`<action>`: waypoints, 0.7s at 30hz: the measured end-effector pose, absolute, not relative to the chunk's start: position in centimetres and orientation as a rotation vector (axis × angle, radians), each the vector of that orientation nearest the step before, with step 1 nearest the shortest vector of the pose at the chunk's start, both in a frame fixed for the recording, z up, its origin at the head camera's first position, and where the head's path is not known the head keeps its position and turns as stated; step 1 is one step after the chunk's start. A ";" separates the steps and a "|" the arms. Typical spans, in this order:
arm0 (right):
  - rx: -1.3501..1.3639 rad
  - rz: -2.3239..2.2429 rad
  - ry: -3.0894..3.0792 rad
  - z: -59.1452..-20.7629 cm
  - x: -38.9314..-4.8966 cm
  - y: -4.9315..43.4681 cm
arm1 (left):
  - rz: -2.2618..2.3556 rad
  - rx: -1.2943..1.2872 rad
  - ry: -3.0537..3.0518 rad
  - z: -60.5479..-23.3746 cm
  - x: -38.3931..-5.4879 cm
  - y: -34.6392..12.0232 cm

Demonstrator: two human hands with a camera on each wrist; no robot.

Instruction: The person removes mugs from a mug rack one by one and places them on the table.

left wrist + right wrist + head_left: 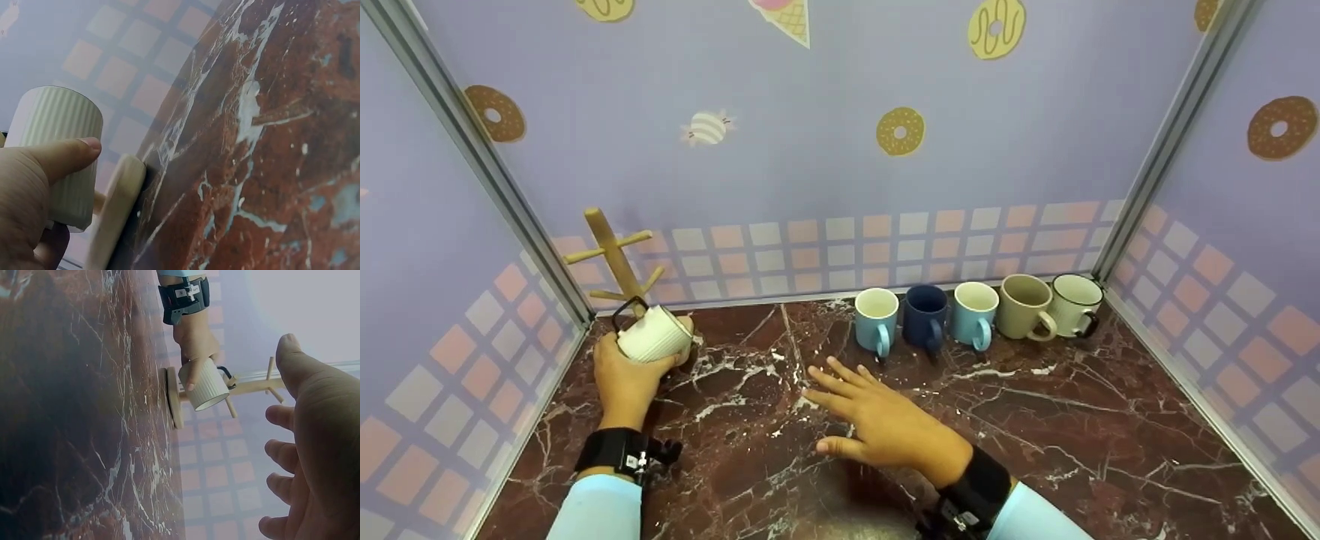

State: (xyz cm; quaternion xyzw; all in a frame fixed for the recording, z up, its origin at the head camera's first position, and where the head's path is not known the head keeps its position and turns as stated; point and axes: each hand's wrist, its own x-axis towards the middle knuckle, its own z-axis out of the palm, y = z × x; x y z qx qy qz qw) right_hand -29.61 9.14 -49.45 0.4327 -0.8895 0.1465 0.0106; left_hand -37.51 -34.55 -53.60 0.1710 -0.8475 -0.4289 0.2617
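My left hand [626, 379] grips a white ribbed mug [654, 339] with a black handle, low at the wooden mug tree [619, 259]. The mug is tilted, and its handle lies against or close to the stand; whether it hangs on a peg I cannot tell. In the left wrist view the thumb presses along the ribbed side, beside the stand's round base [121, 197]. My right hand [889, 424] hovers over the table's middle with its fingers spread, holding nothing. The right wrist view also shows the left hand [197, 343] on the mug [205, 385].
Along the back right stand a light blue mug [876, 322], a navy mug [924, 315], another light blue mug [973, 315], a beige mug [1021, 307] and a white mug with a black rim [1072, 306]. Patterned walls enclose the marbled table [750, 465].
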 end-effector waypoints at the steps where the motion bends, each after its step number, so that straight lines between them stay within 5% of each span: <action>1: 1.349 0.454 -2.775 -49.4 -29.6 9.1 | -1.158 0.464 -2.288 -53.4 -37.5 -34.4; 14: 1.314 0.488 -2.779 -49.2 -29.5 8.7 | -1.130 0.464 -2.277 -51.5 -35.9 -30.8; 21: 0.942 0.709 -2.786 -48.9 -29.5 8.4 | -1.295 0.377 -2.279 -49.7 -35.3 -26.6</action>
